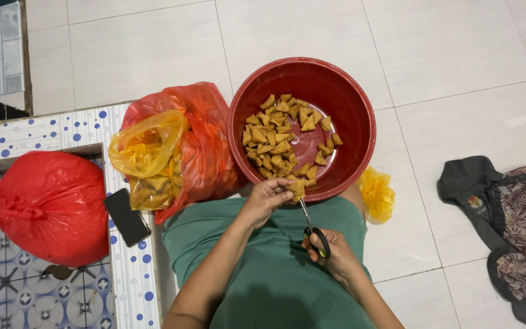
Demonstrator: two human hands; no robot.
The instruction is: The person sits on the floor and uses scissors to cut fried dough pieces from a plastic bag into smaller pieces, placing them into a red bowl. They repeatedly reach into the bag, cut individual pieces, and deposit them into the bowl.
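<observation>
Head view: red bag (50,207) beside yellow bag (147,146).

Both forearms run off the bottom edge, elbows unseen. The left hand (267,198) covers most of the brown piece (297,189) it pinches at the red basin (336,85) rim, so the piece's shape cannot be told. The scissors (313,228) show thin blades; their handles are largely buried in the right hand (334,253). The tied red bag (47,207) conceals its contents. The yellow bag (147,146) perhaps holds more brown pieces, blurred through plastic. The dark clothing (506,225) is cropped at the right edge.
</observation>
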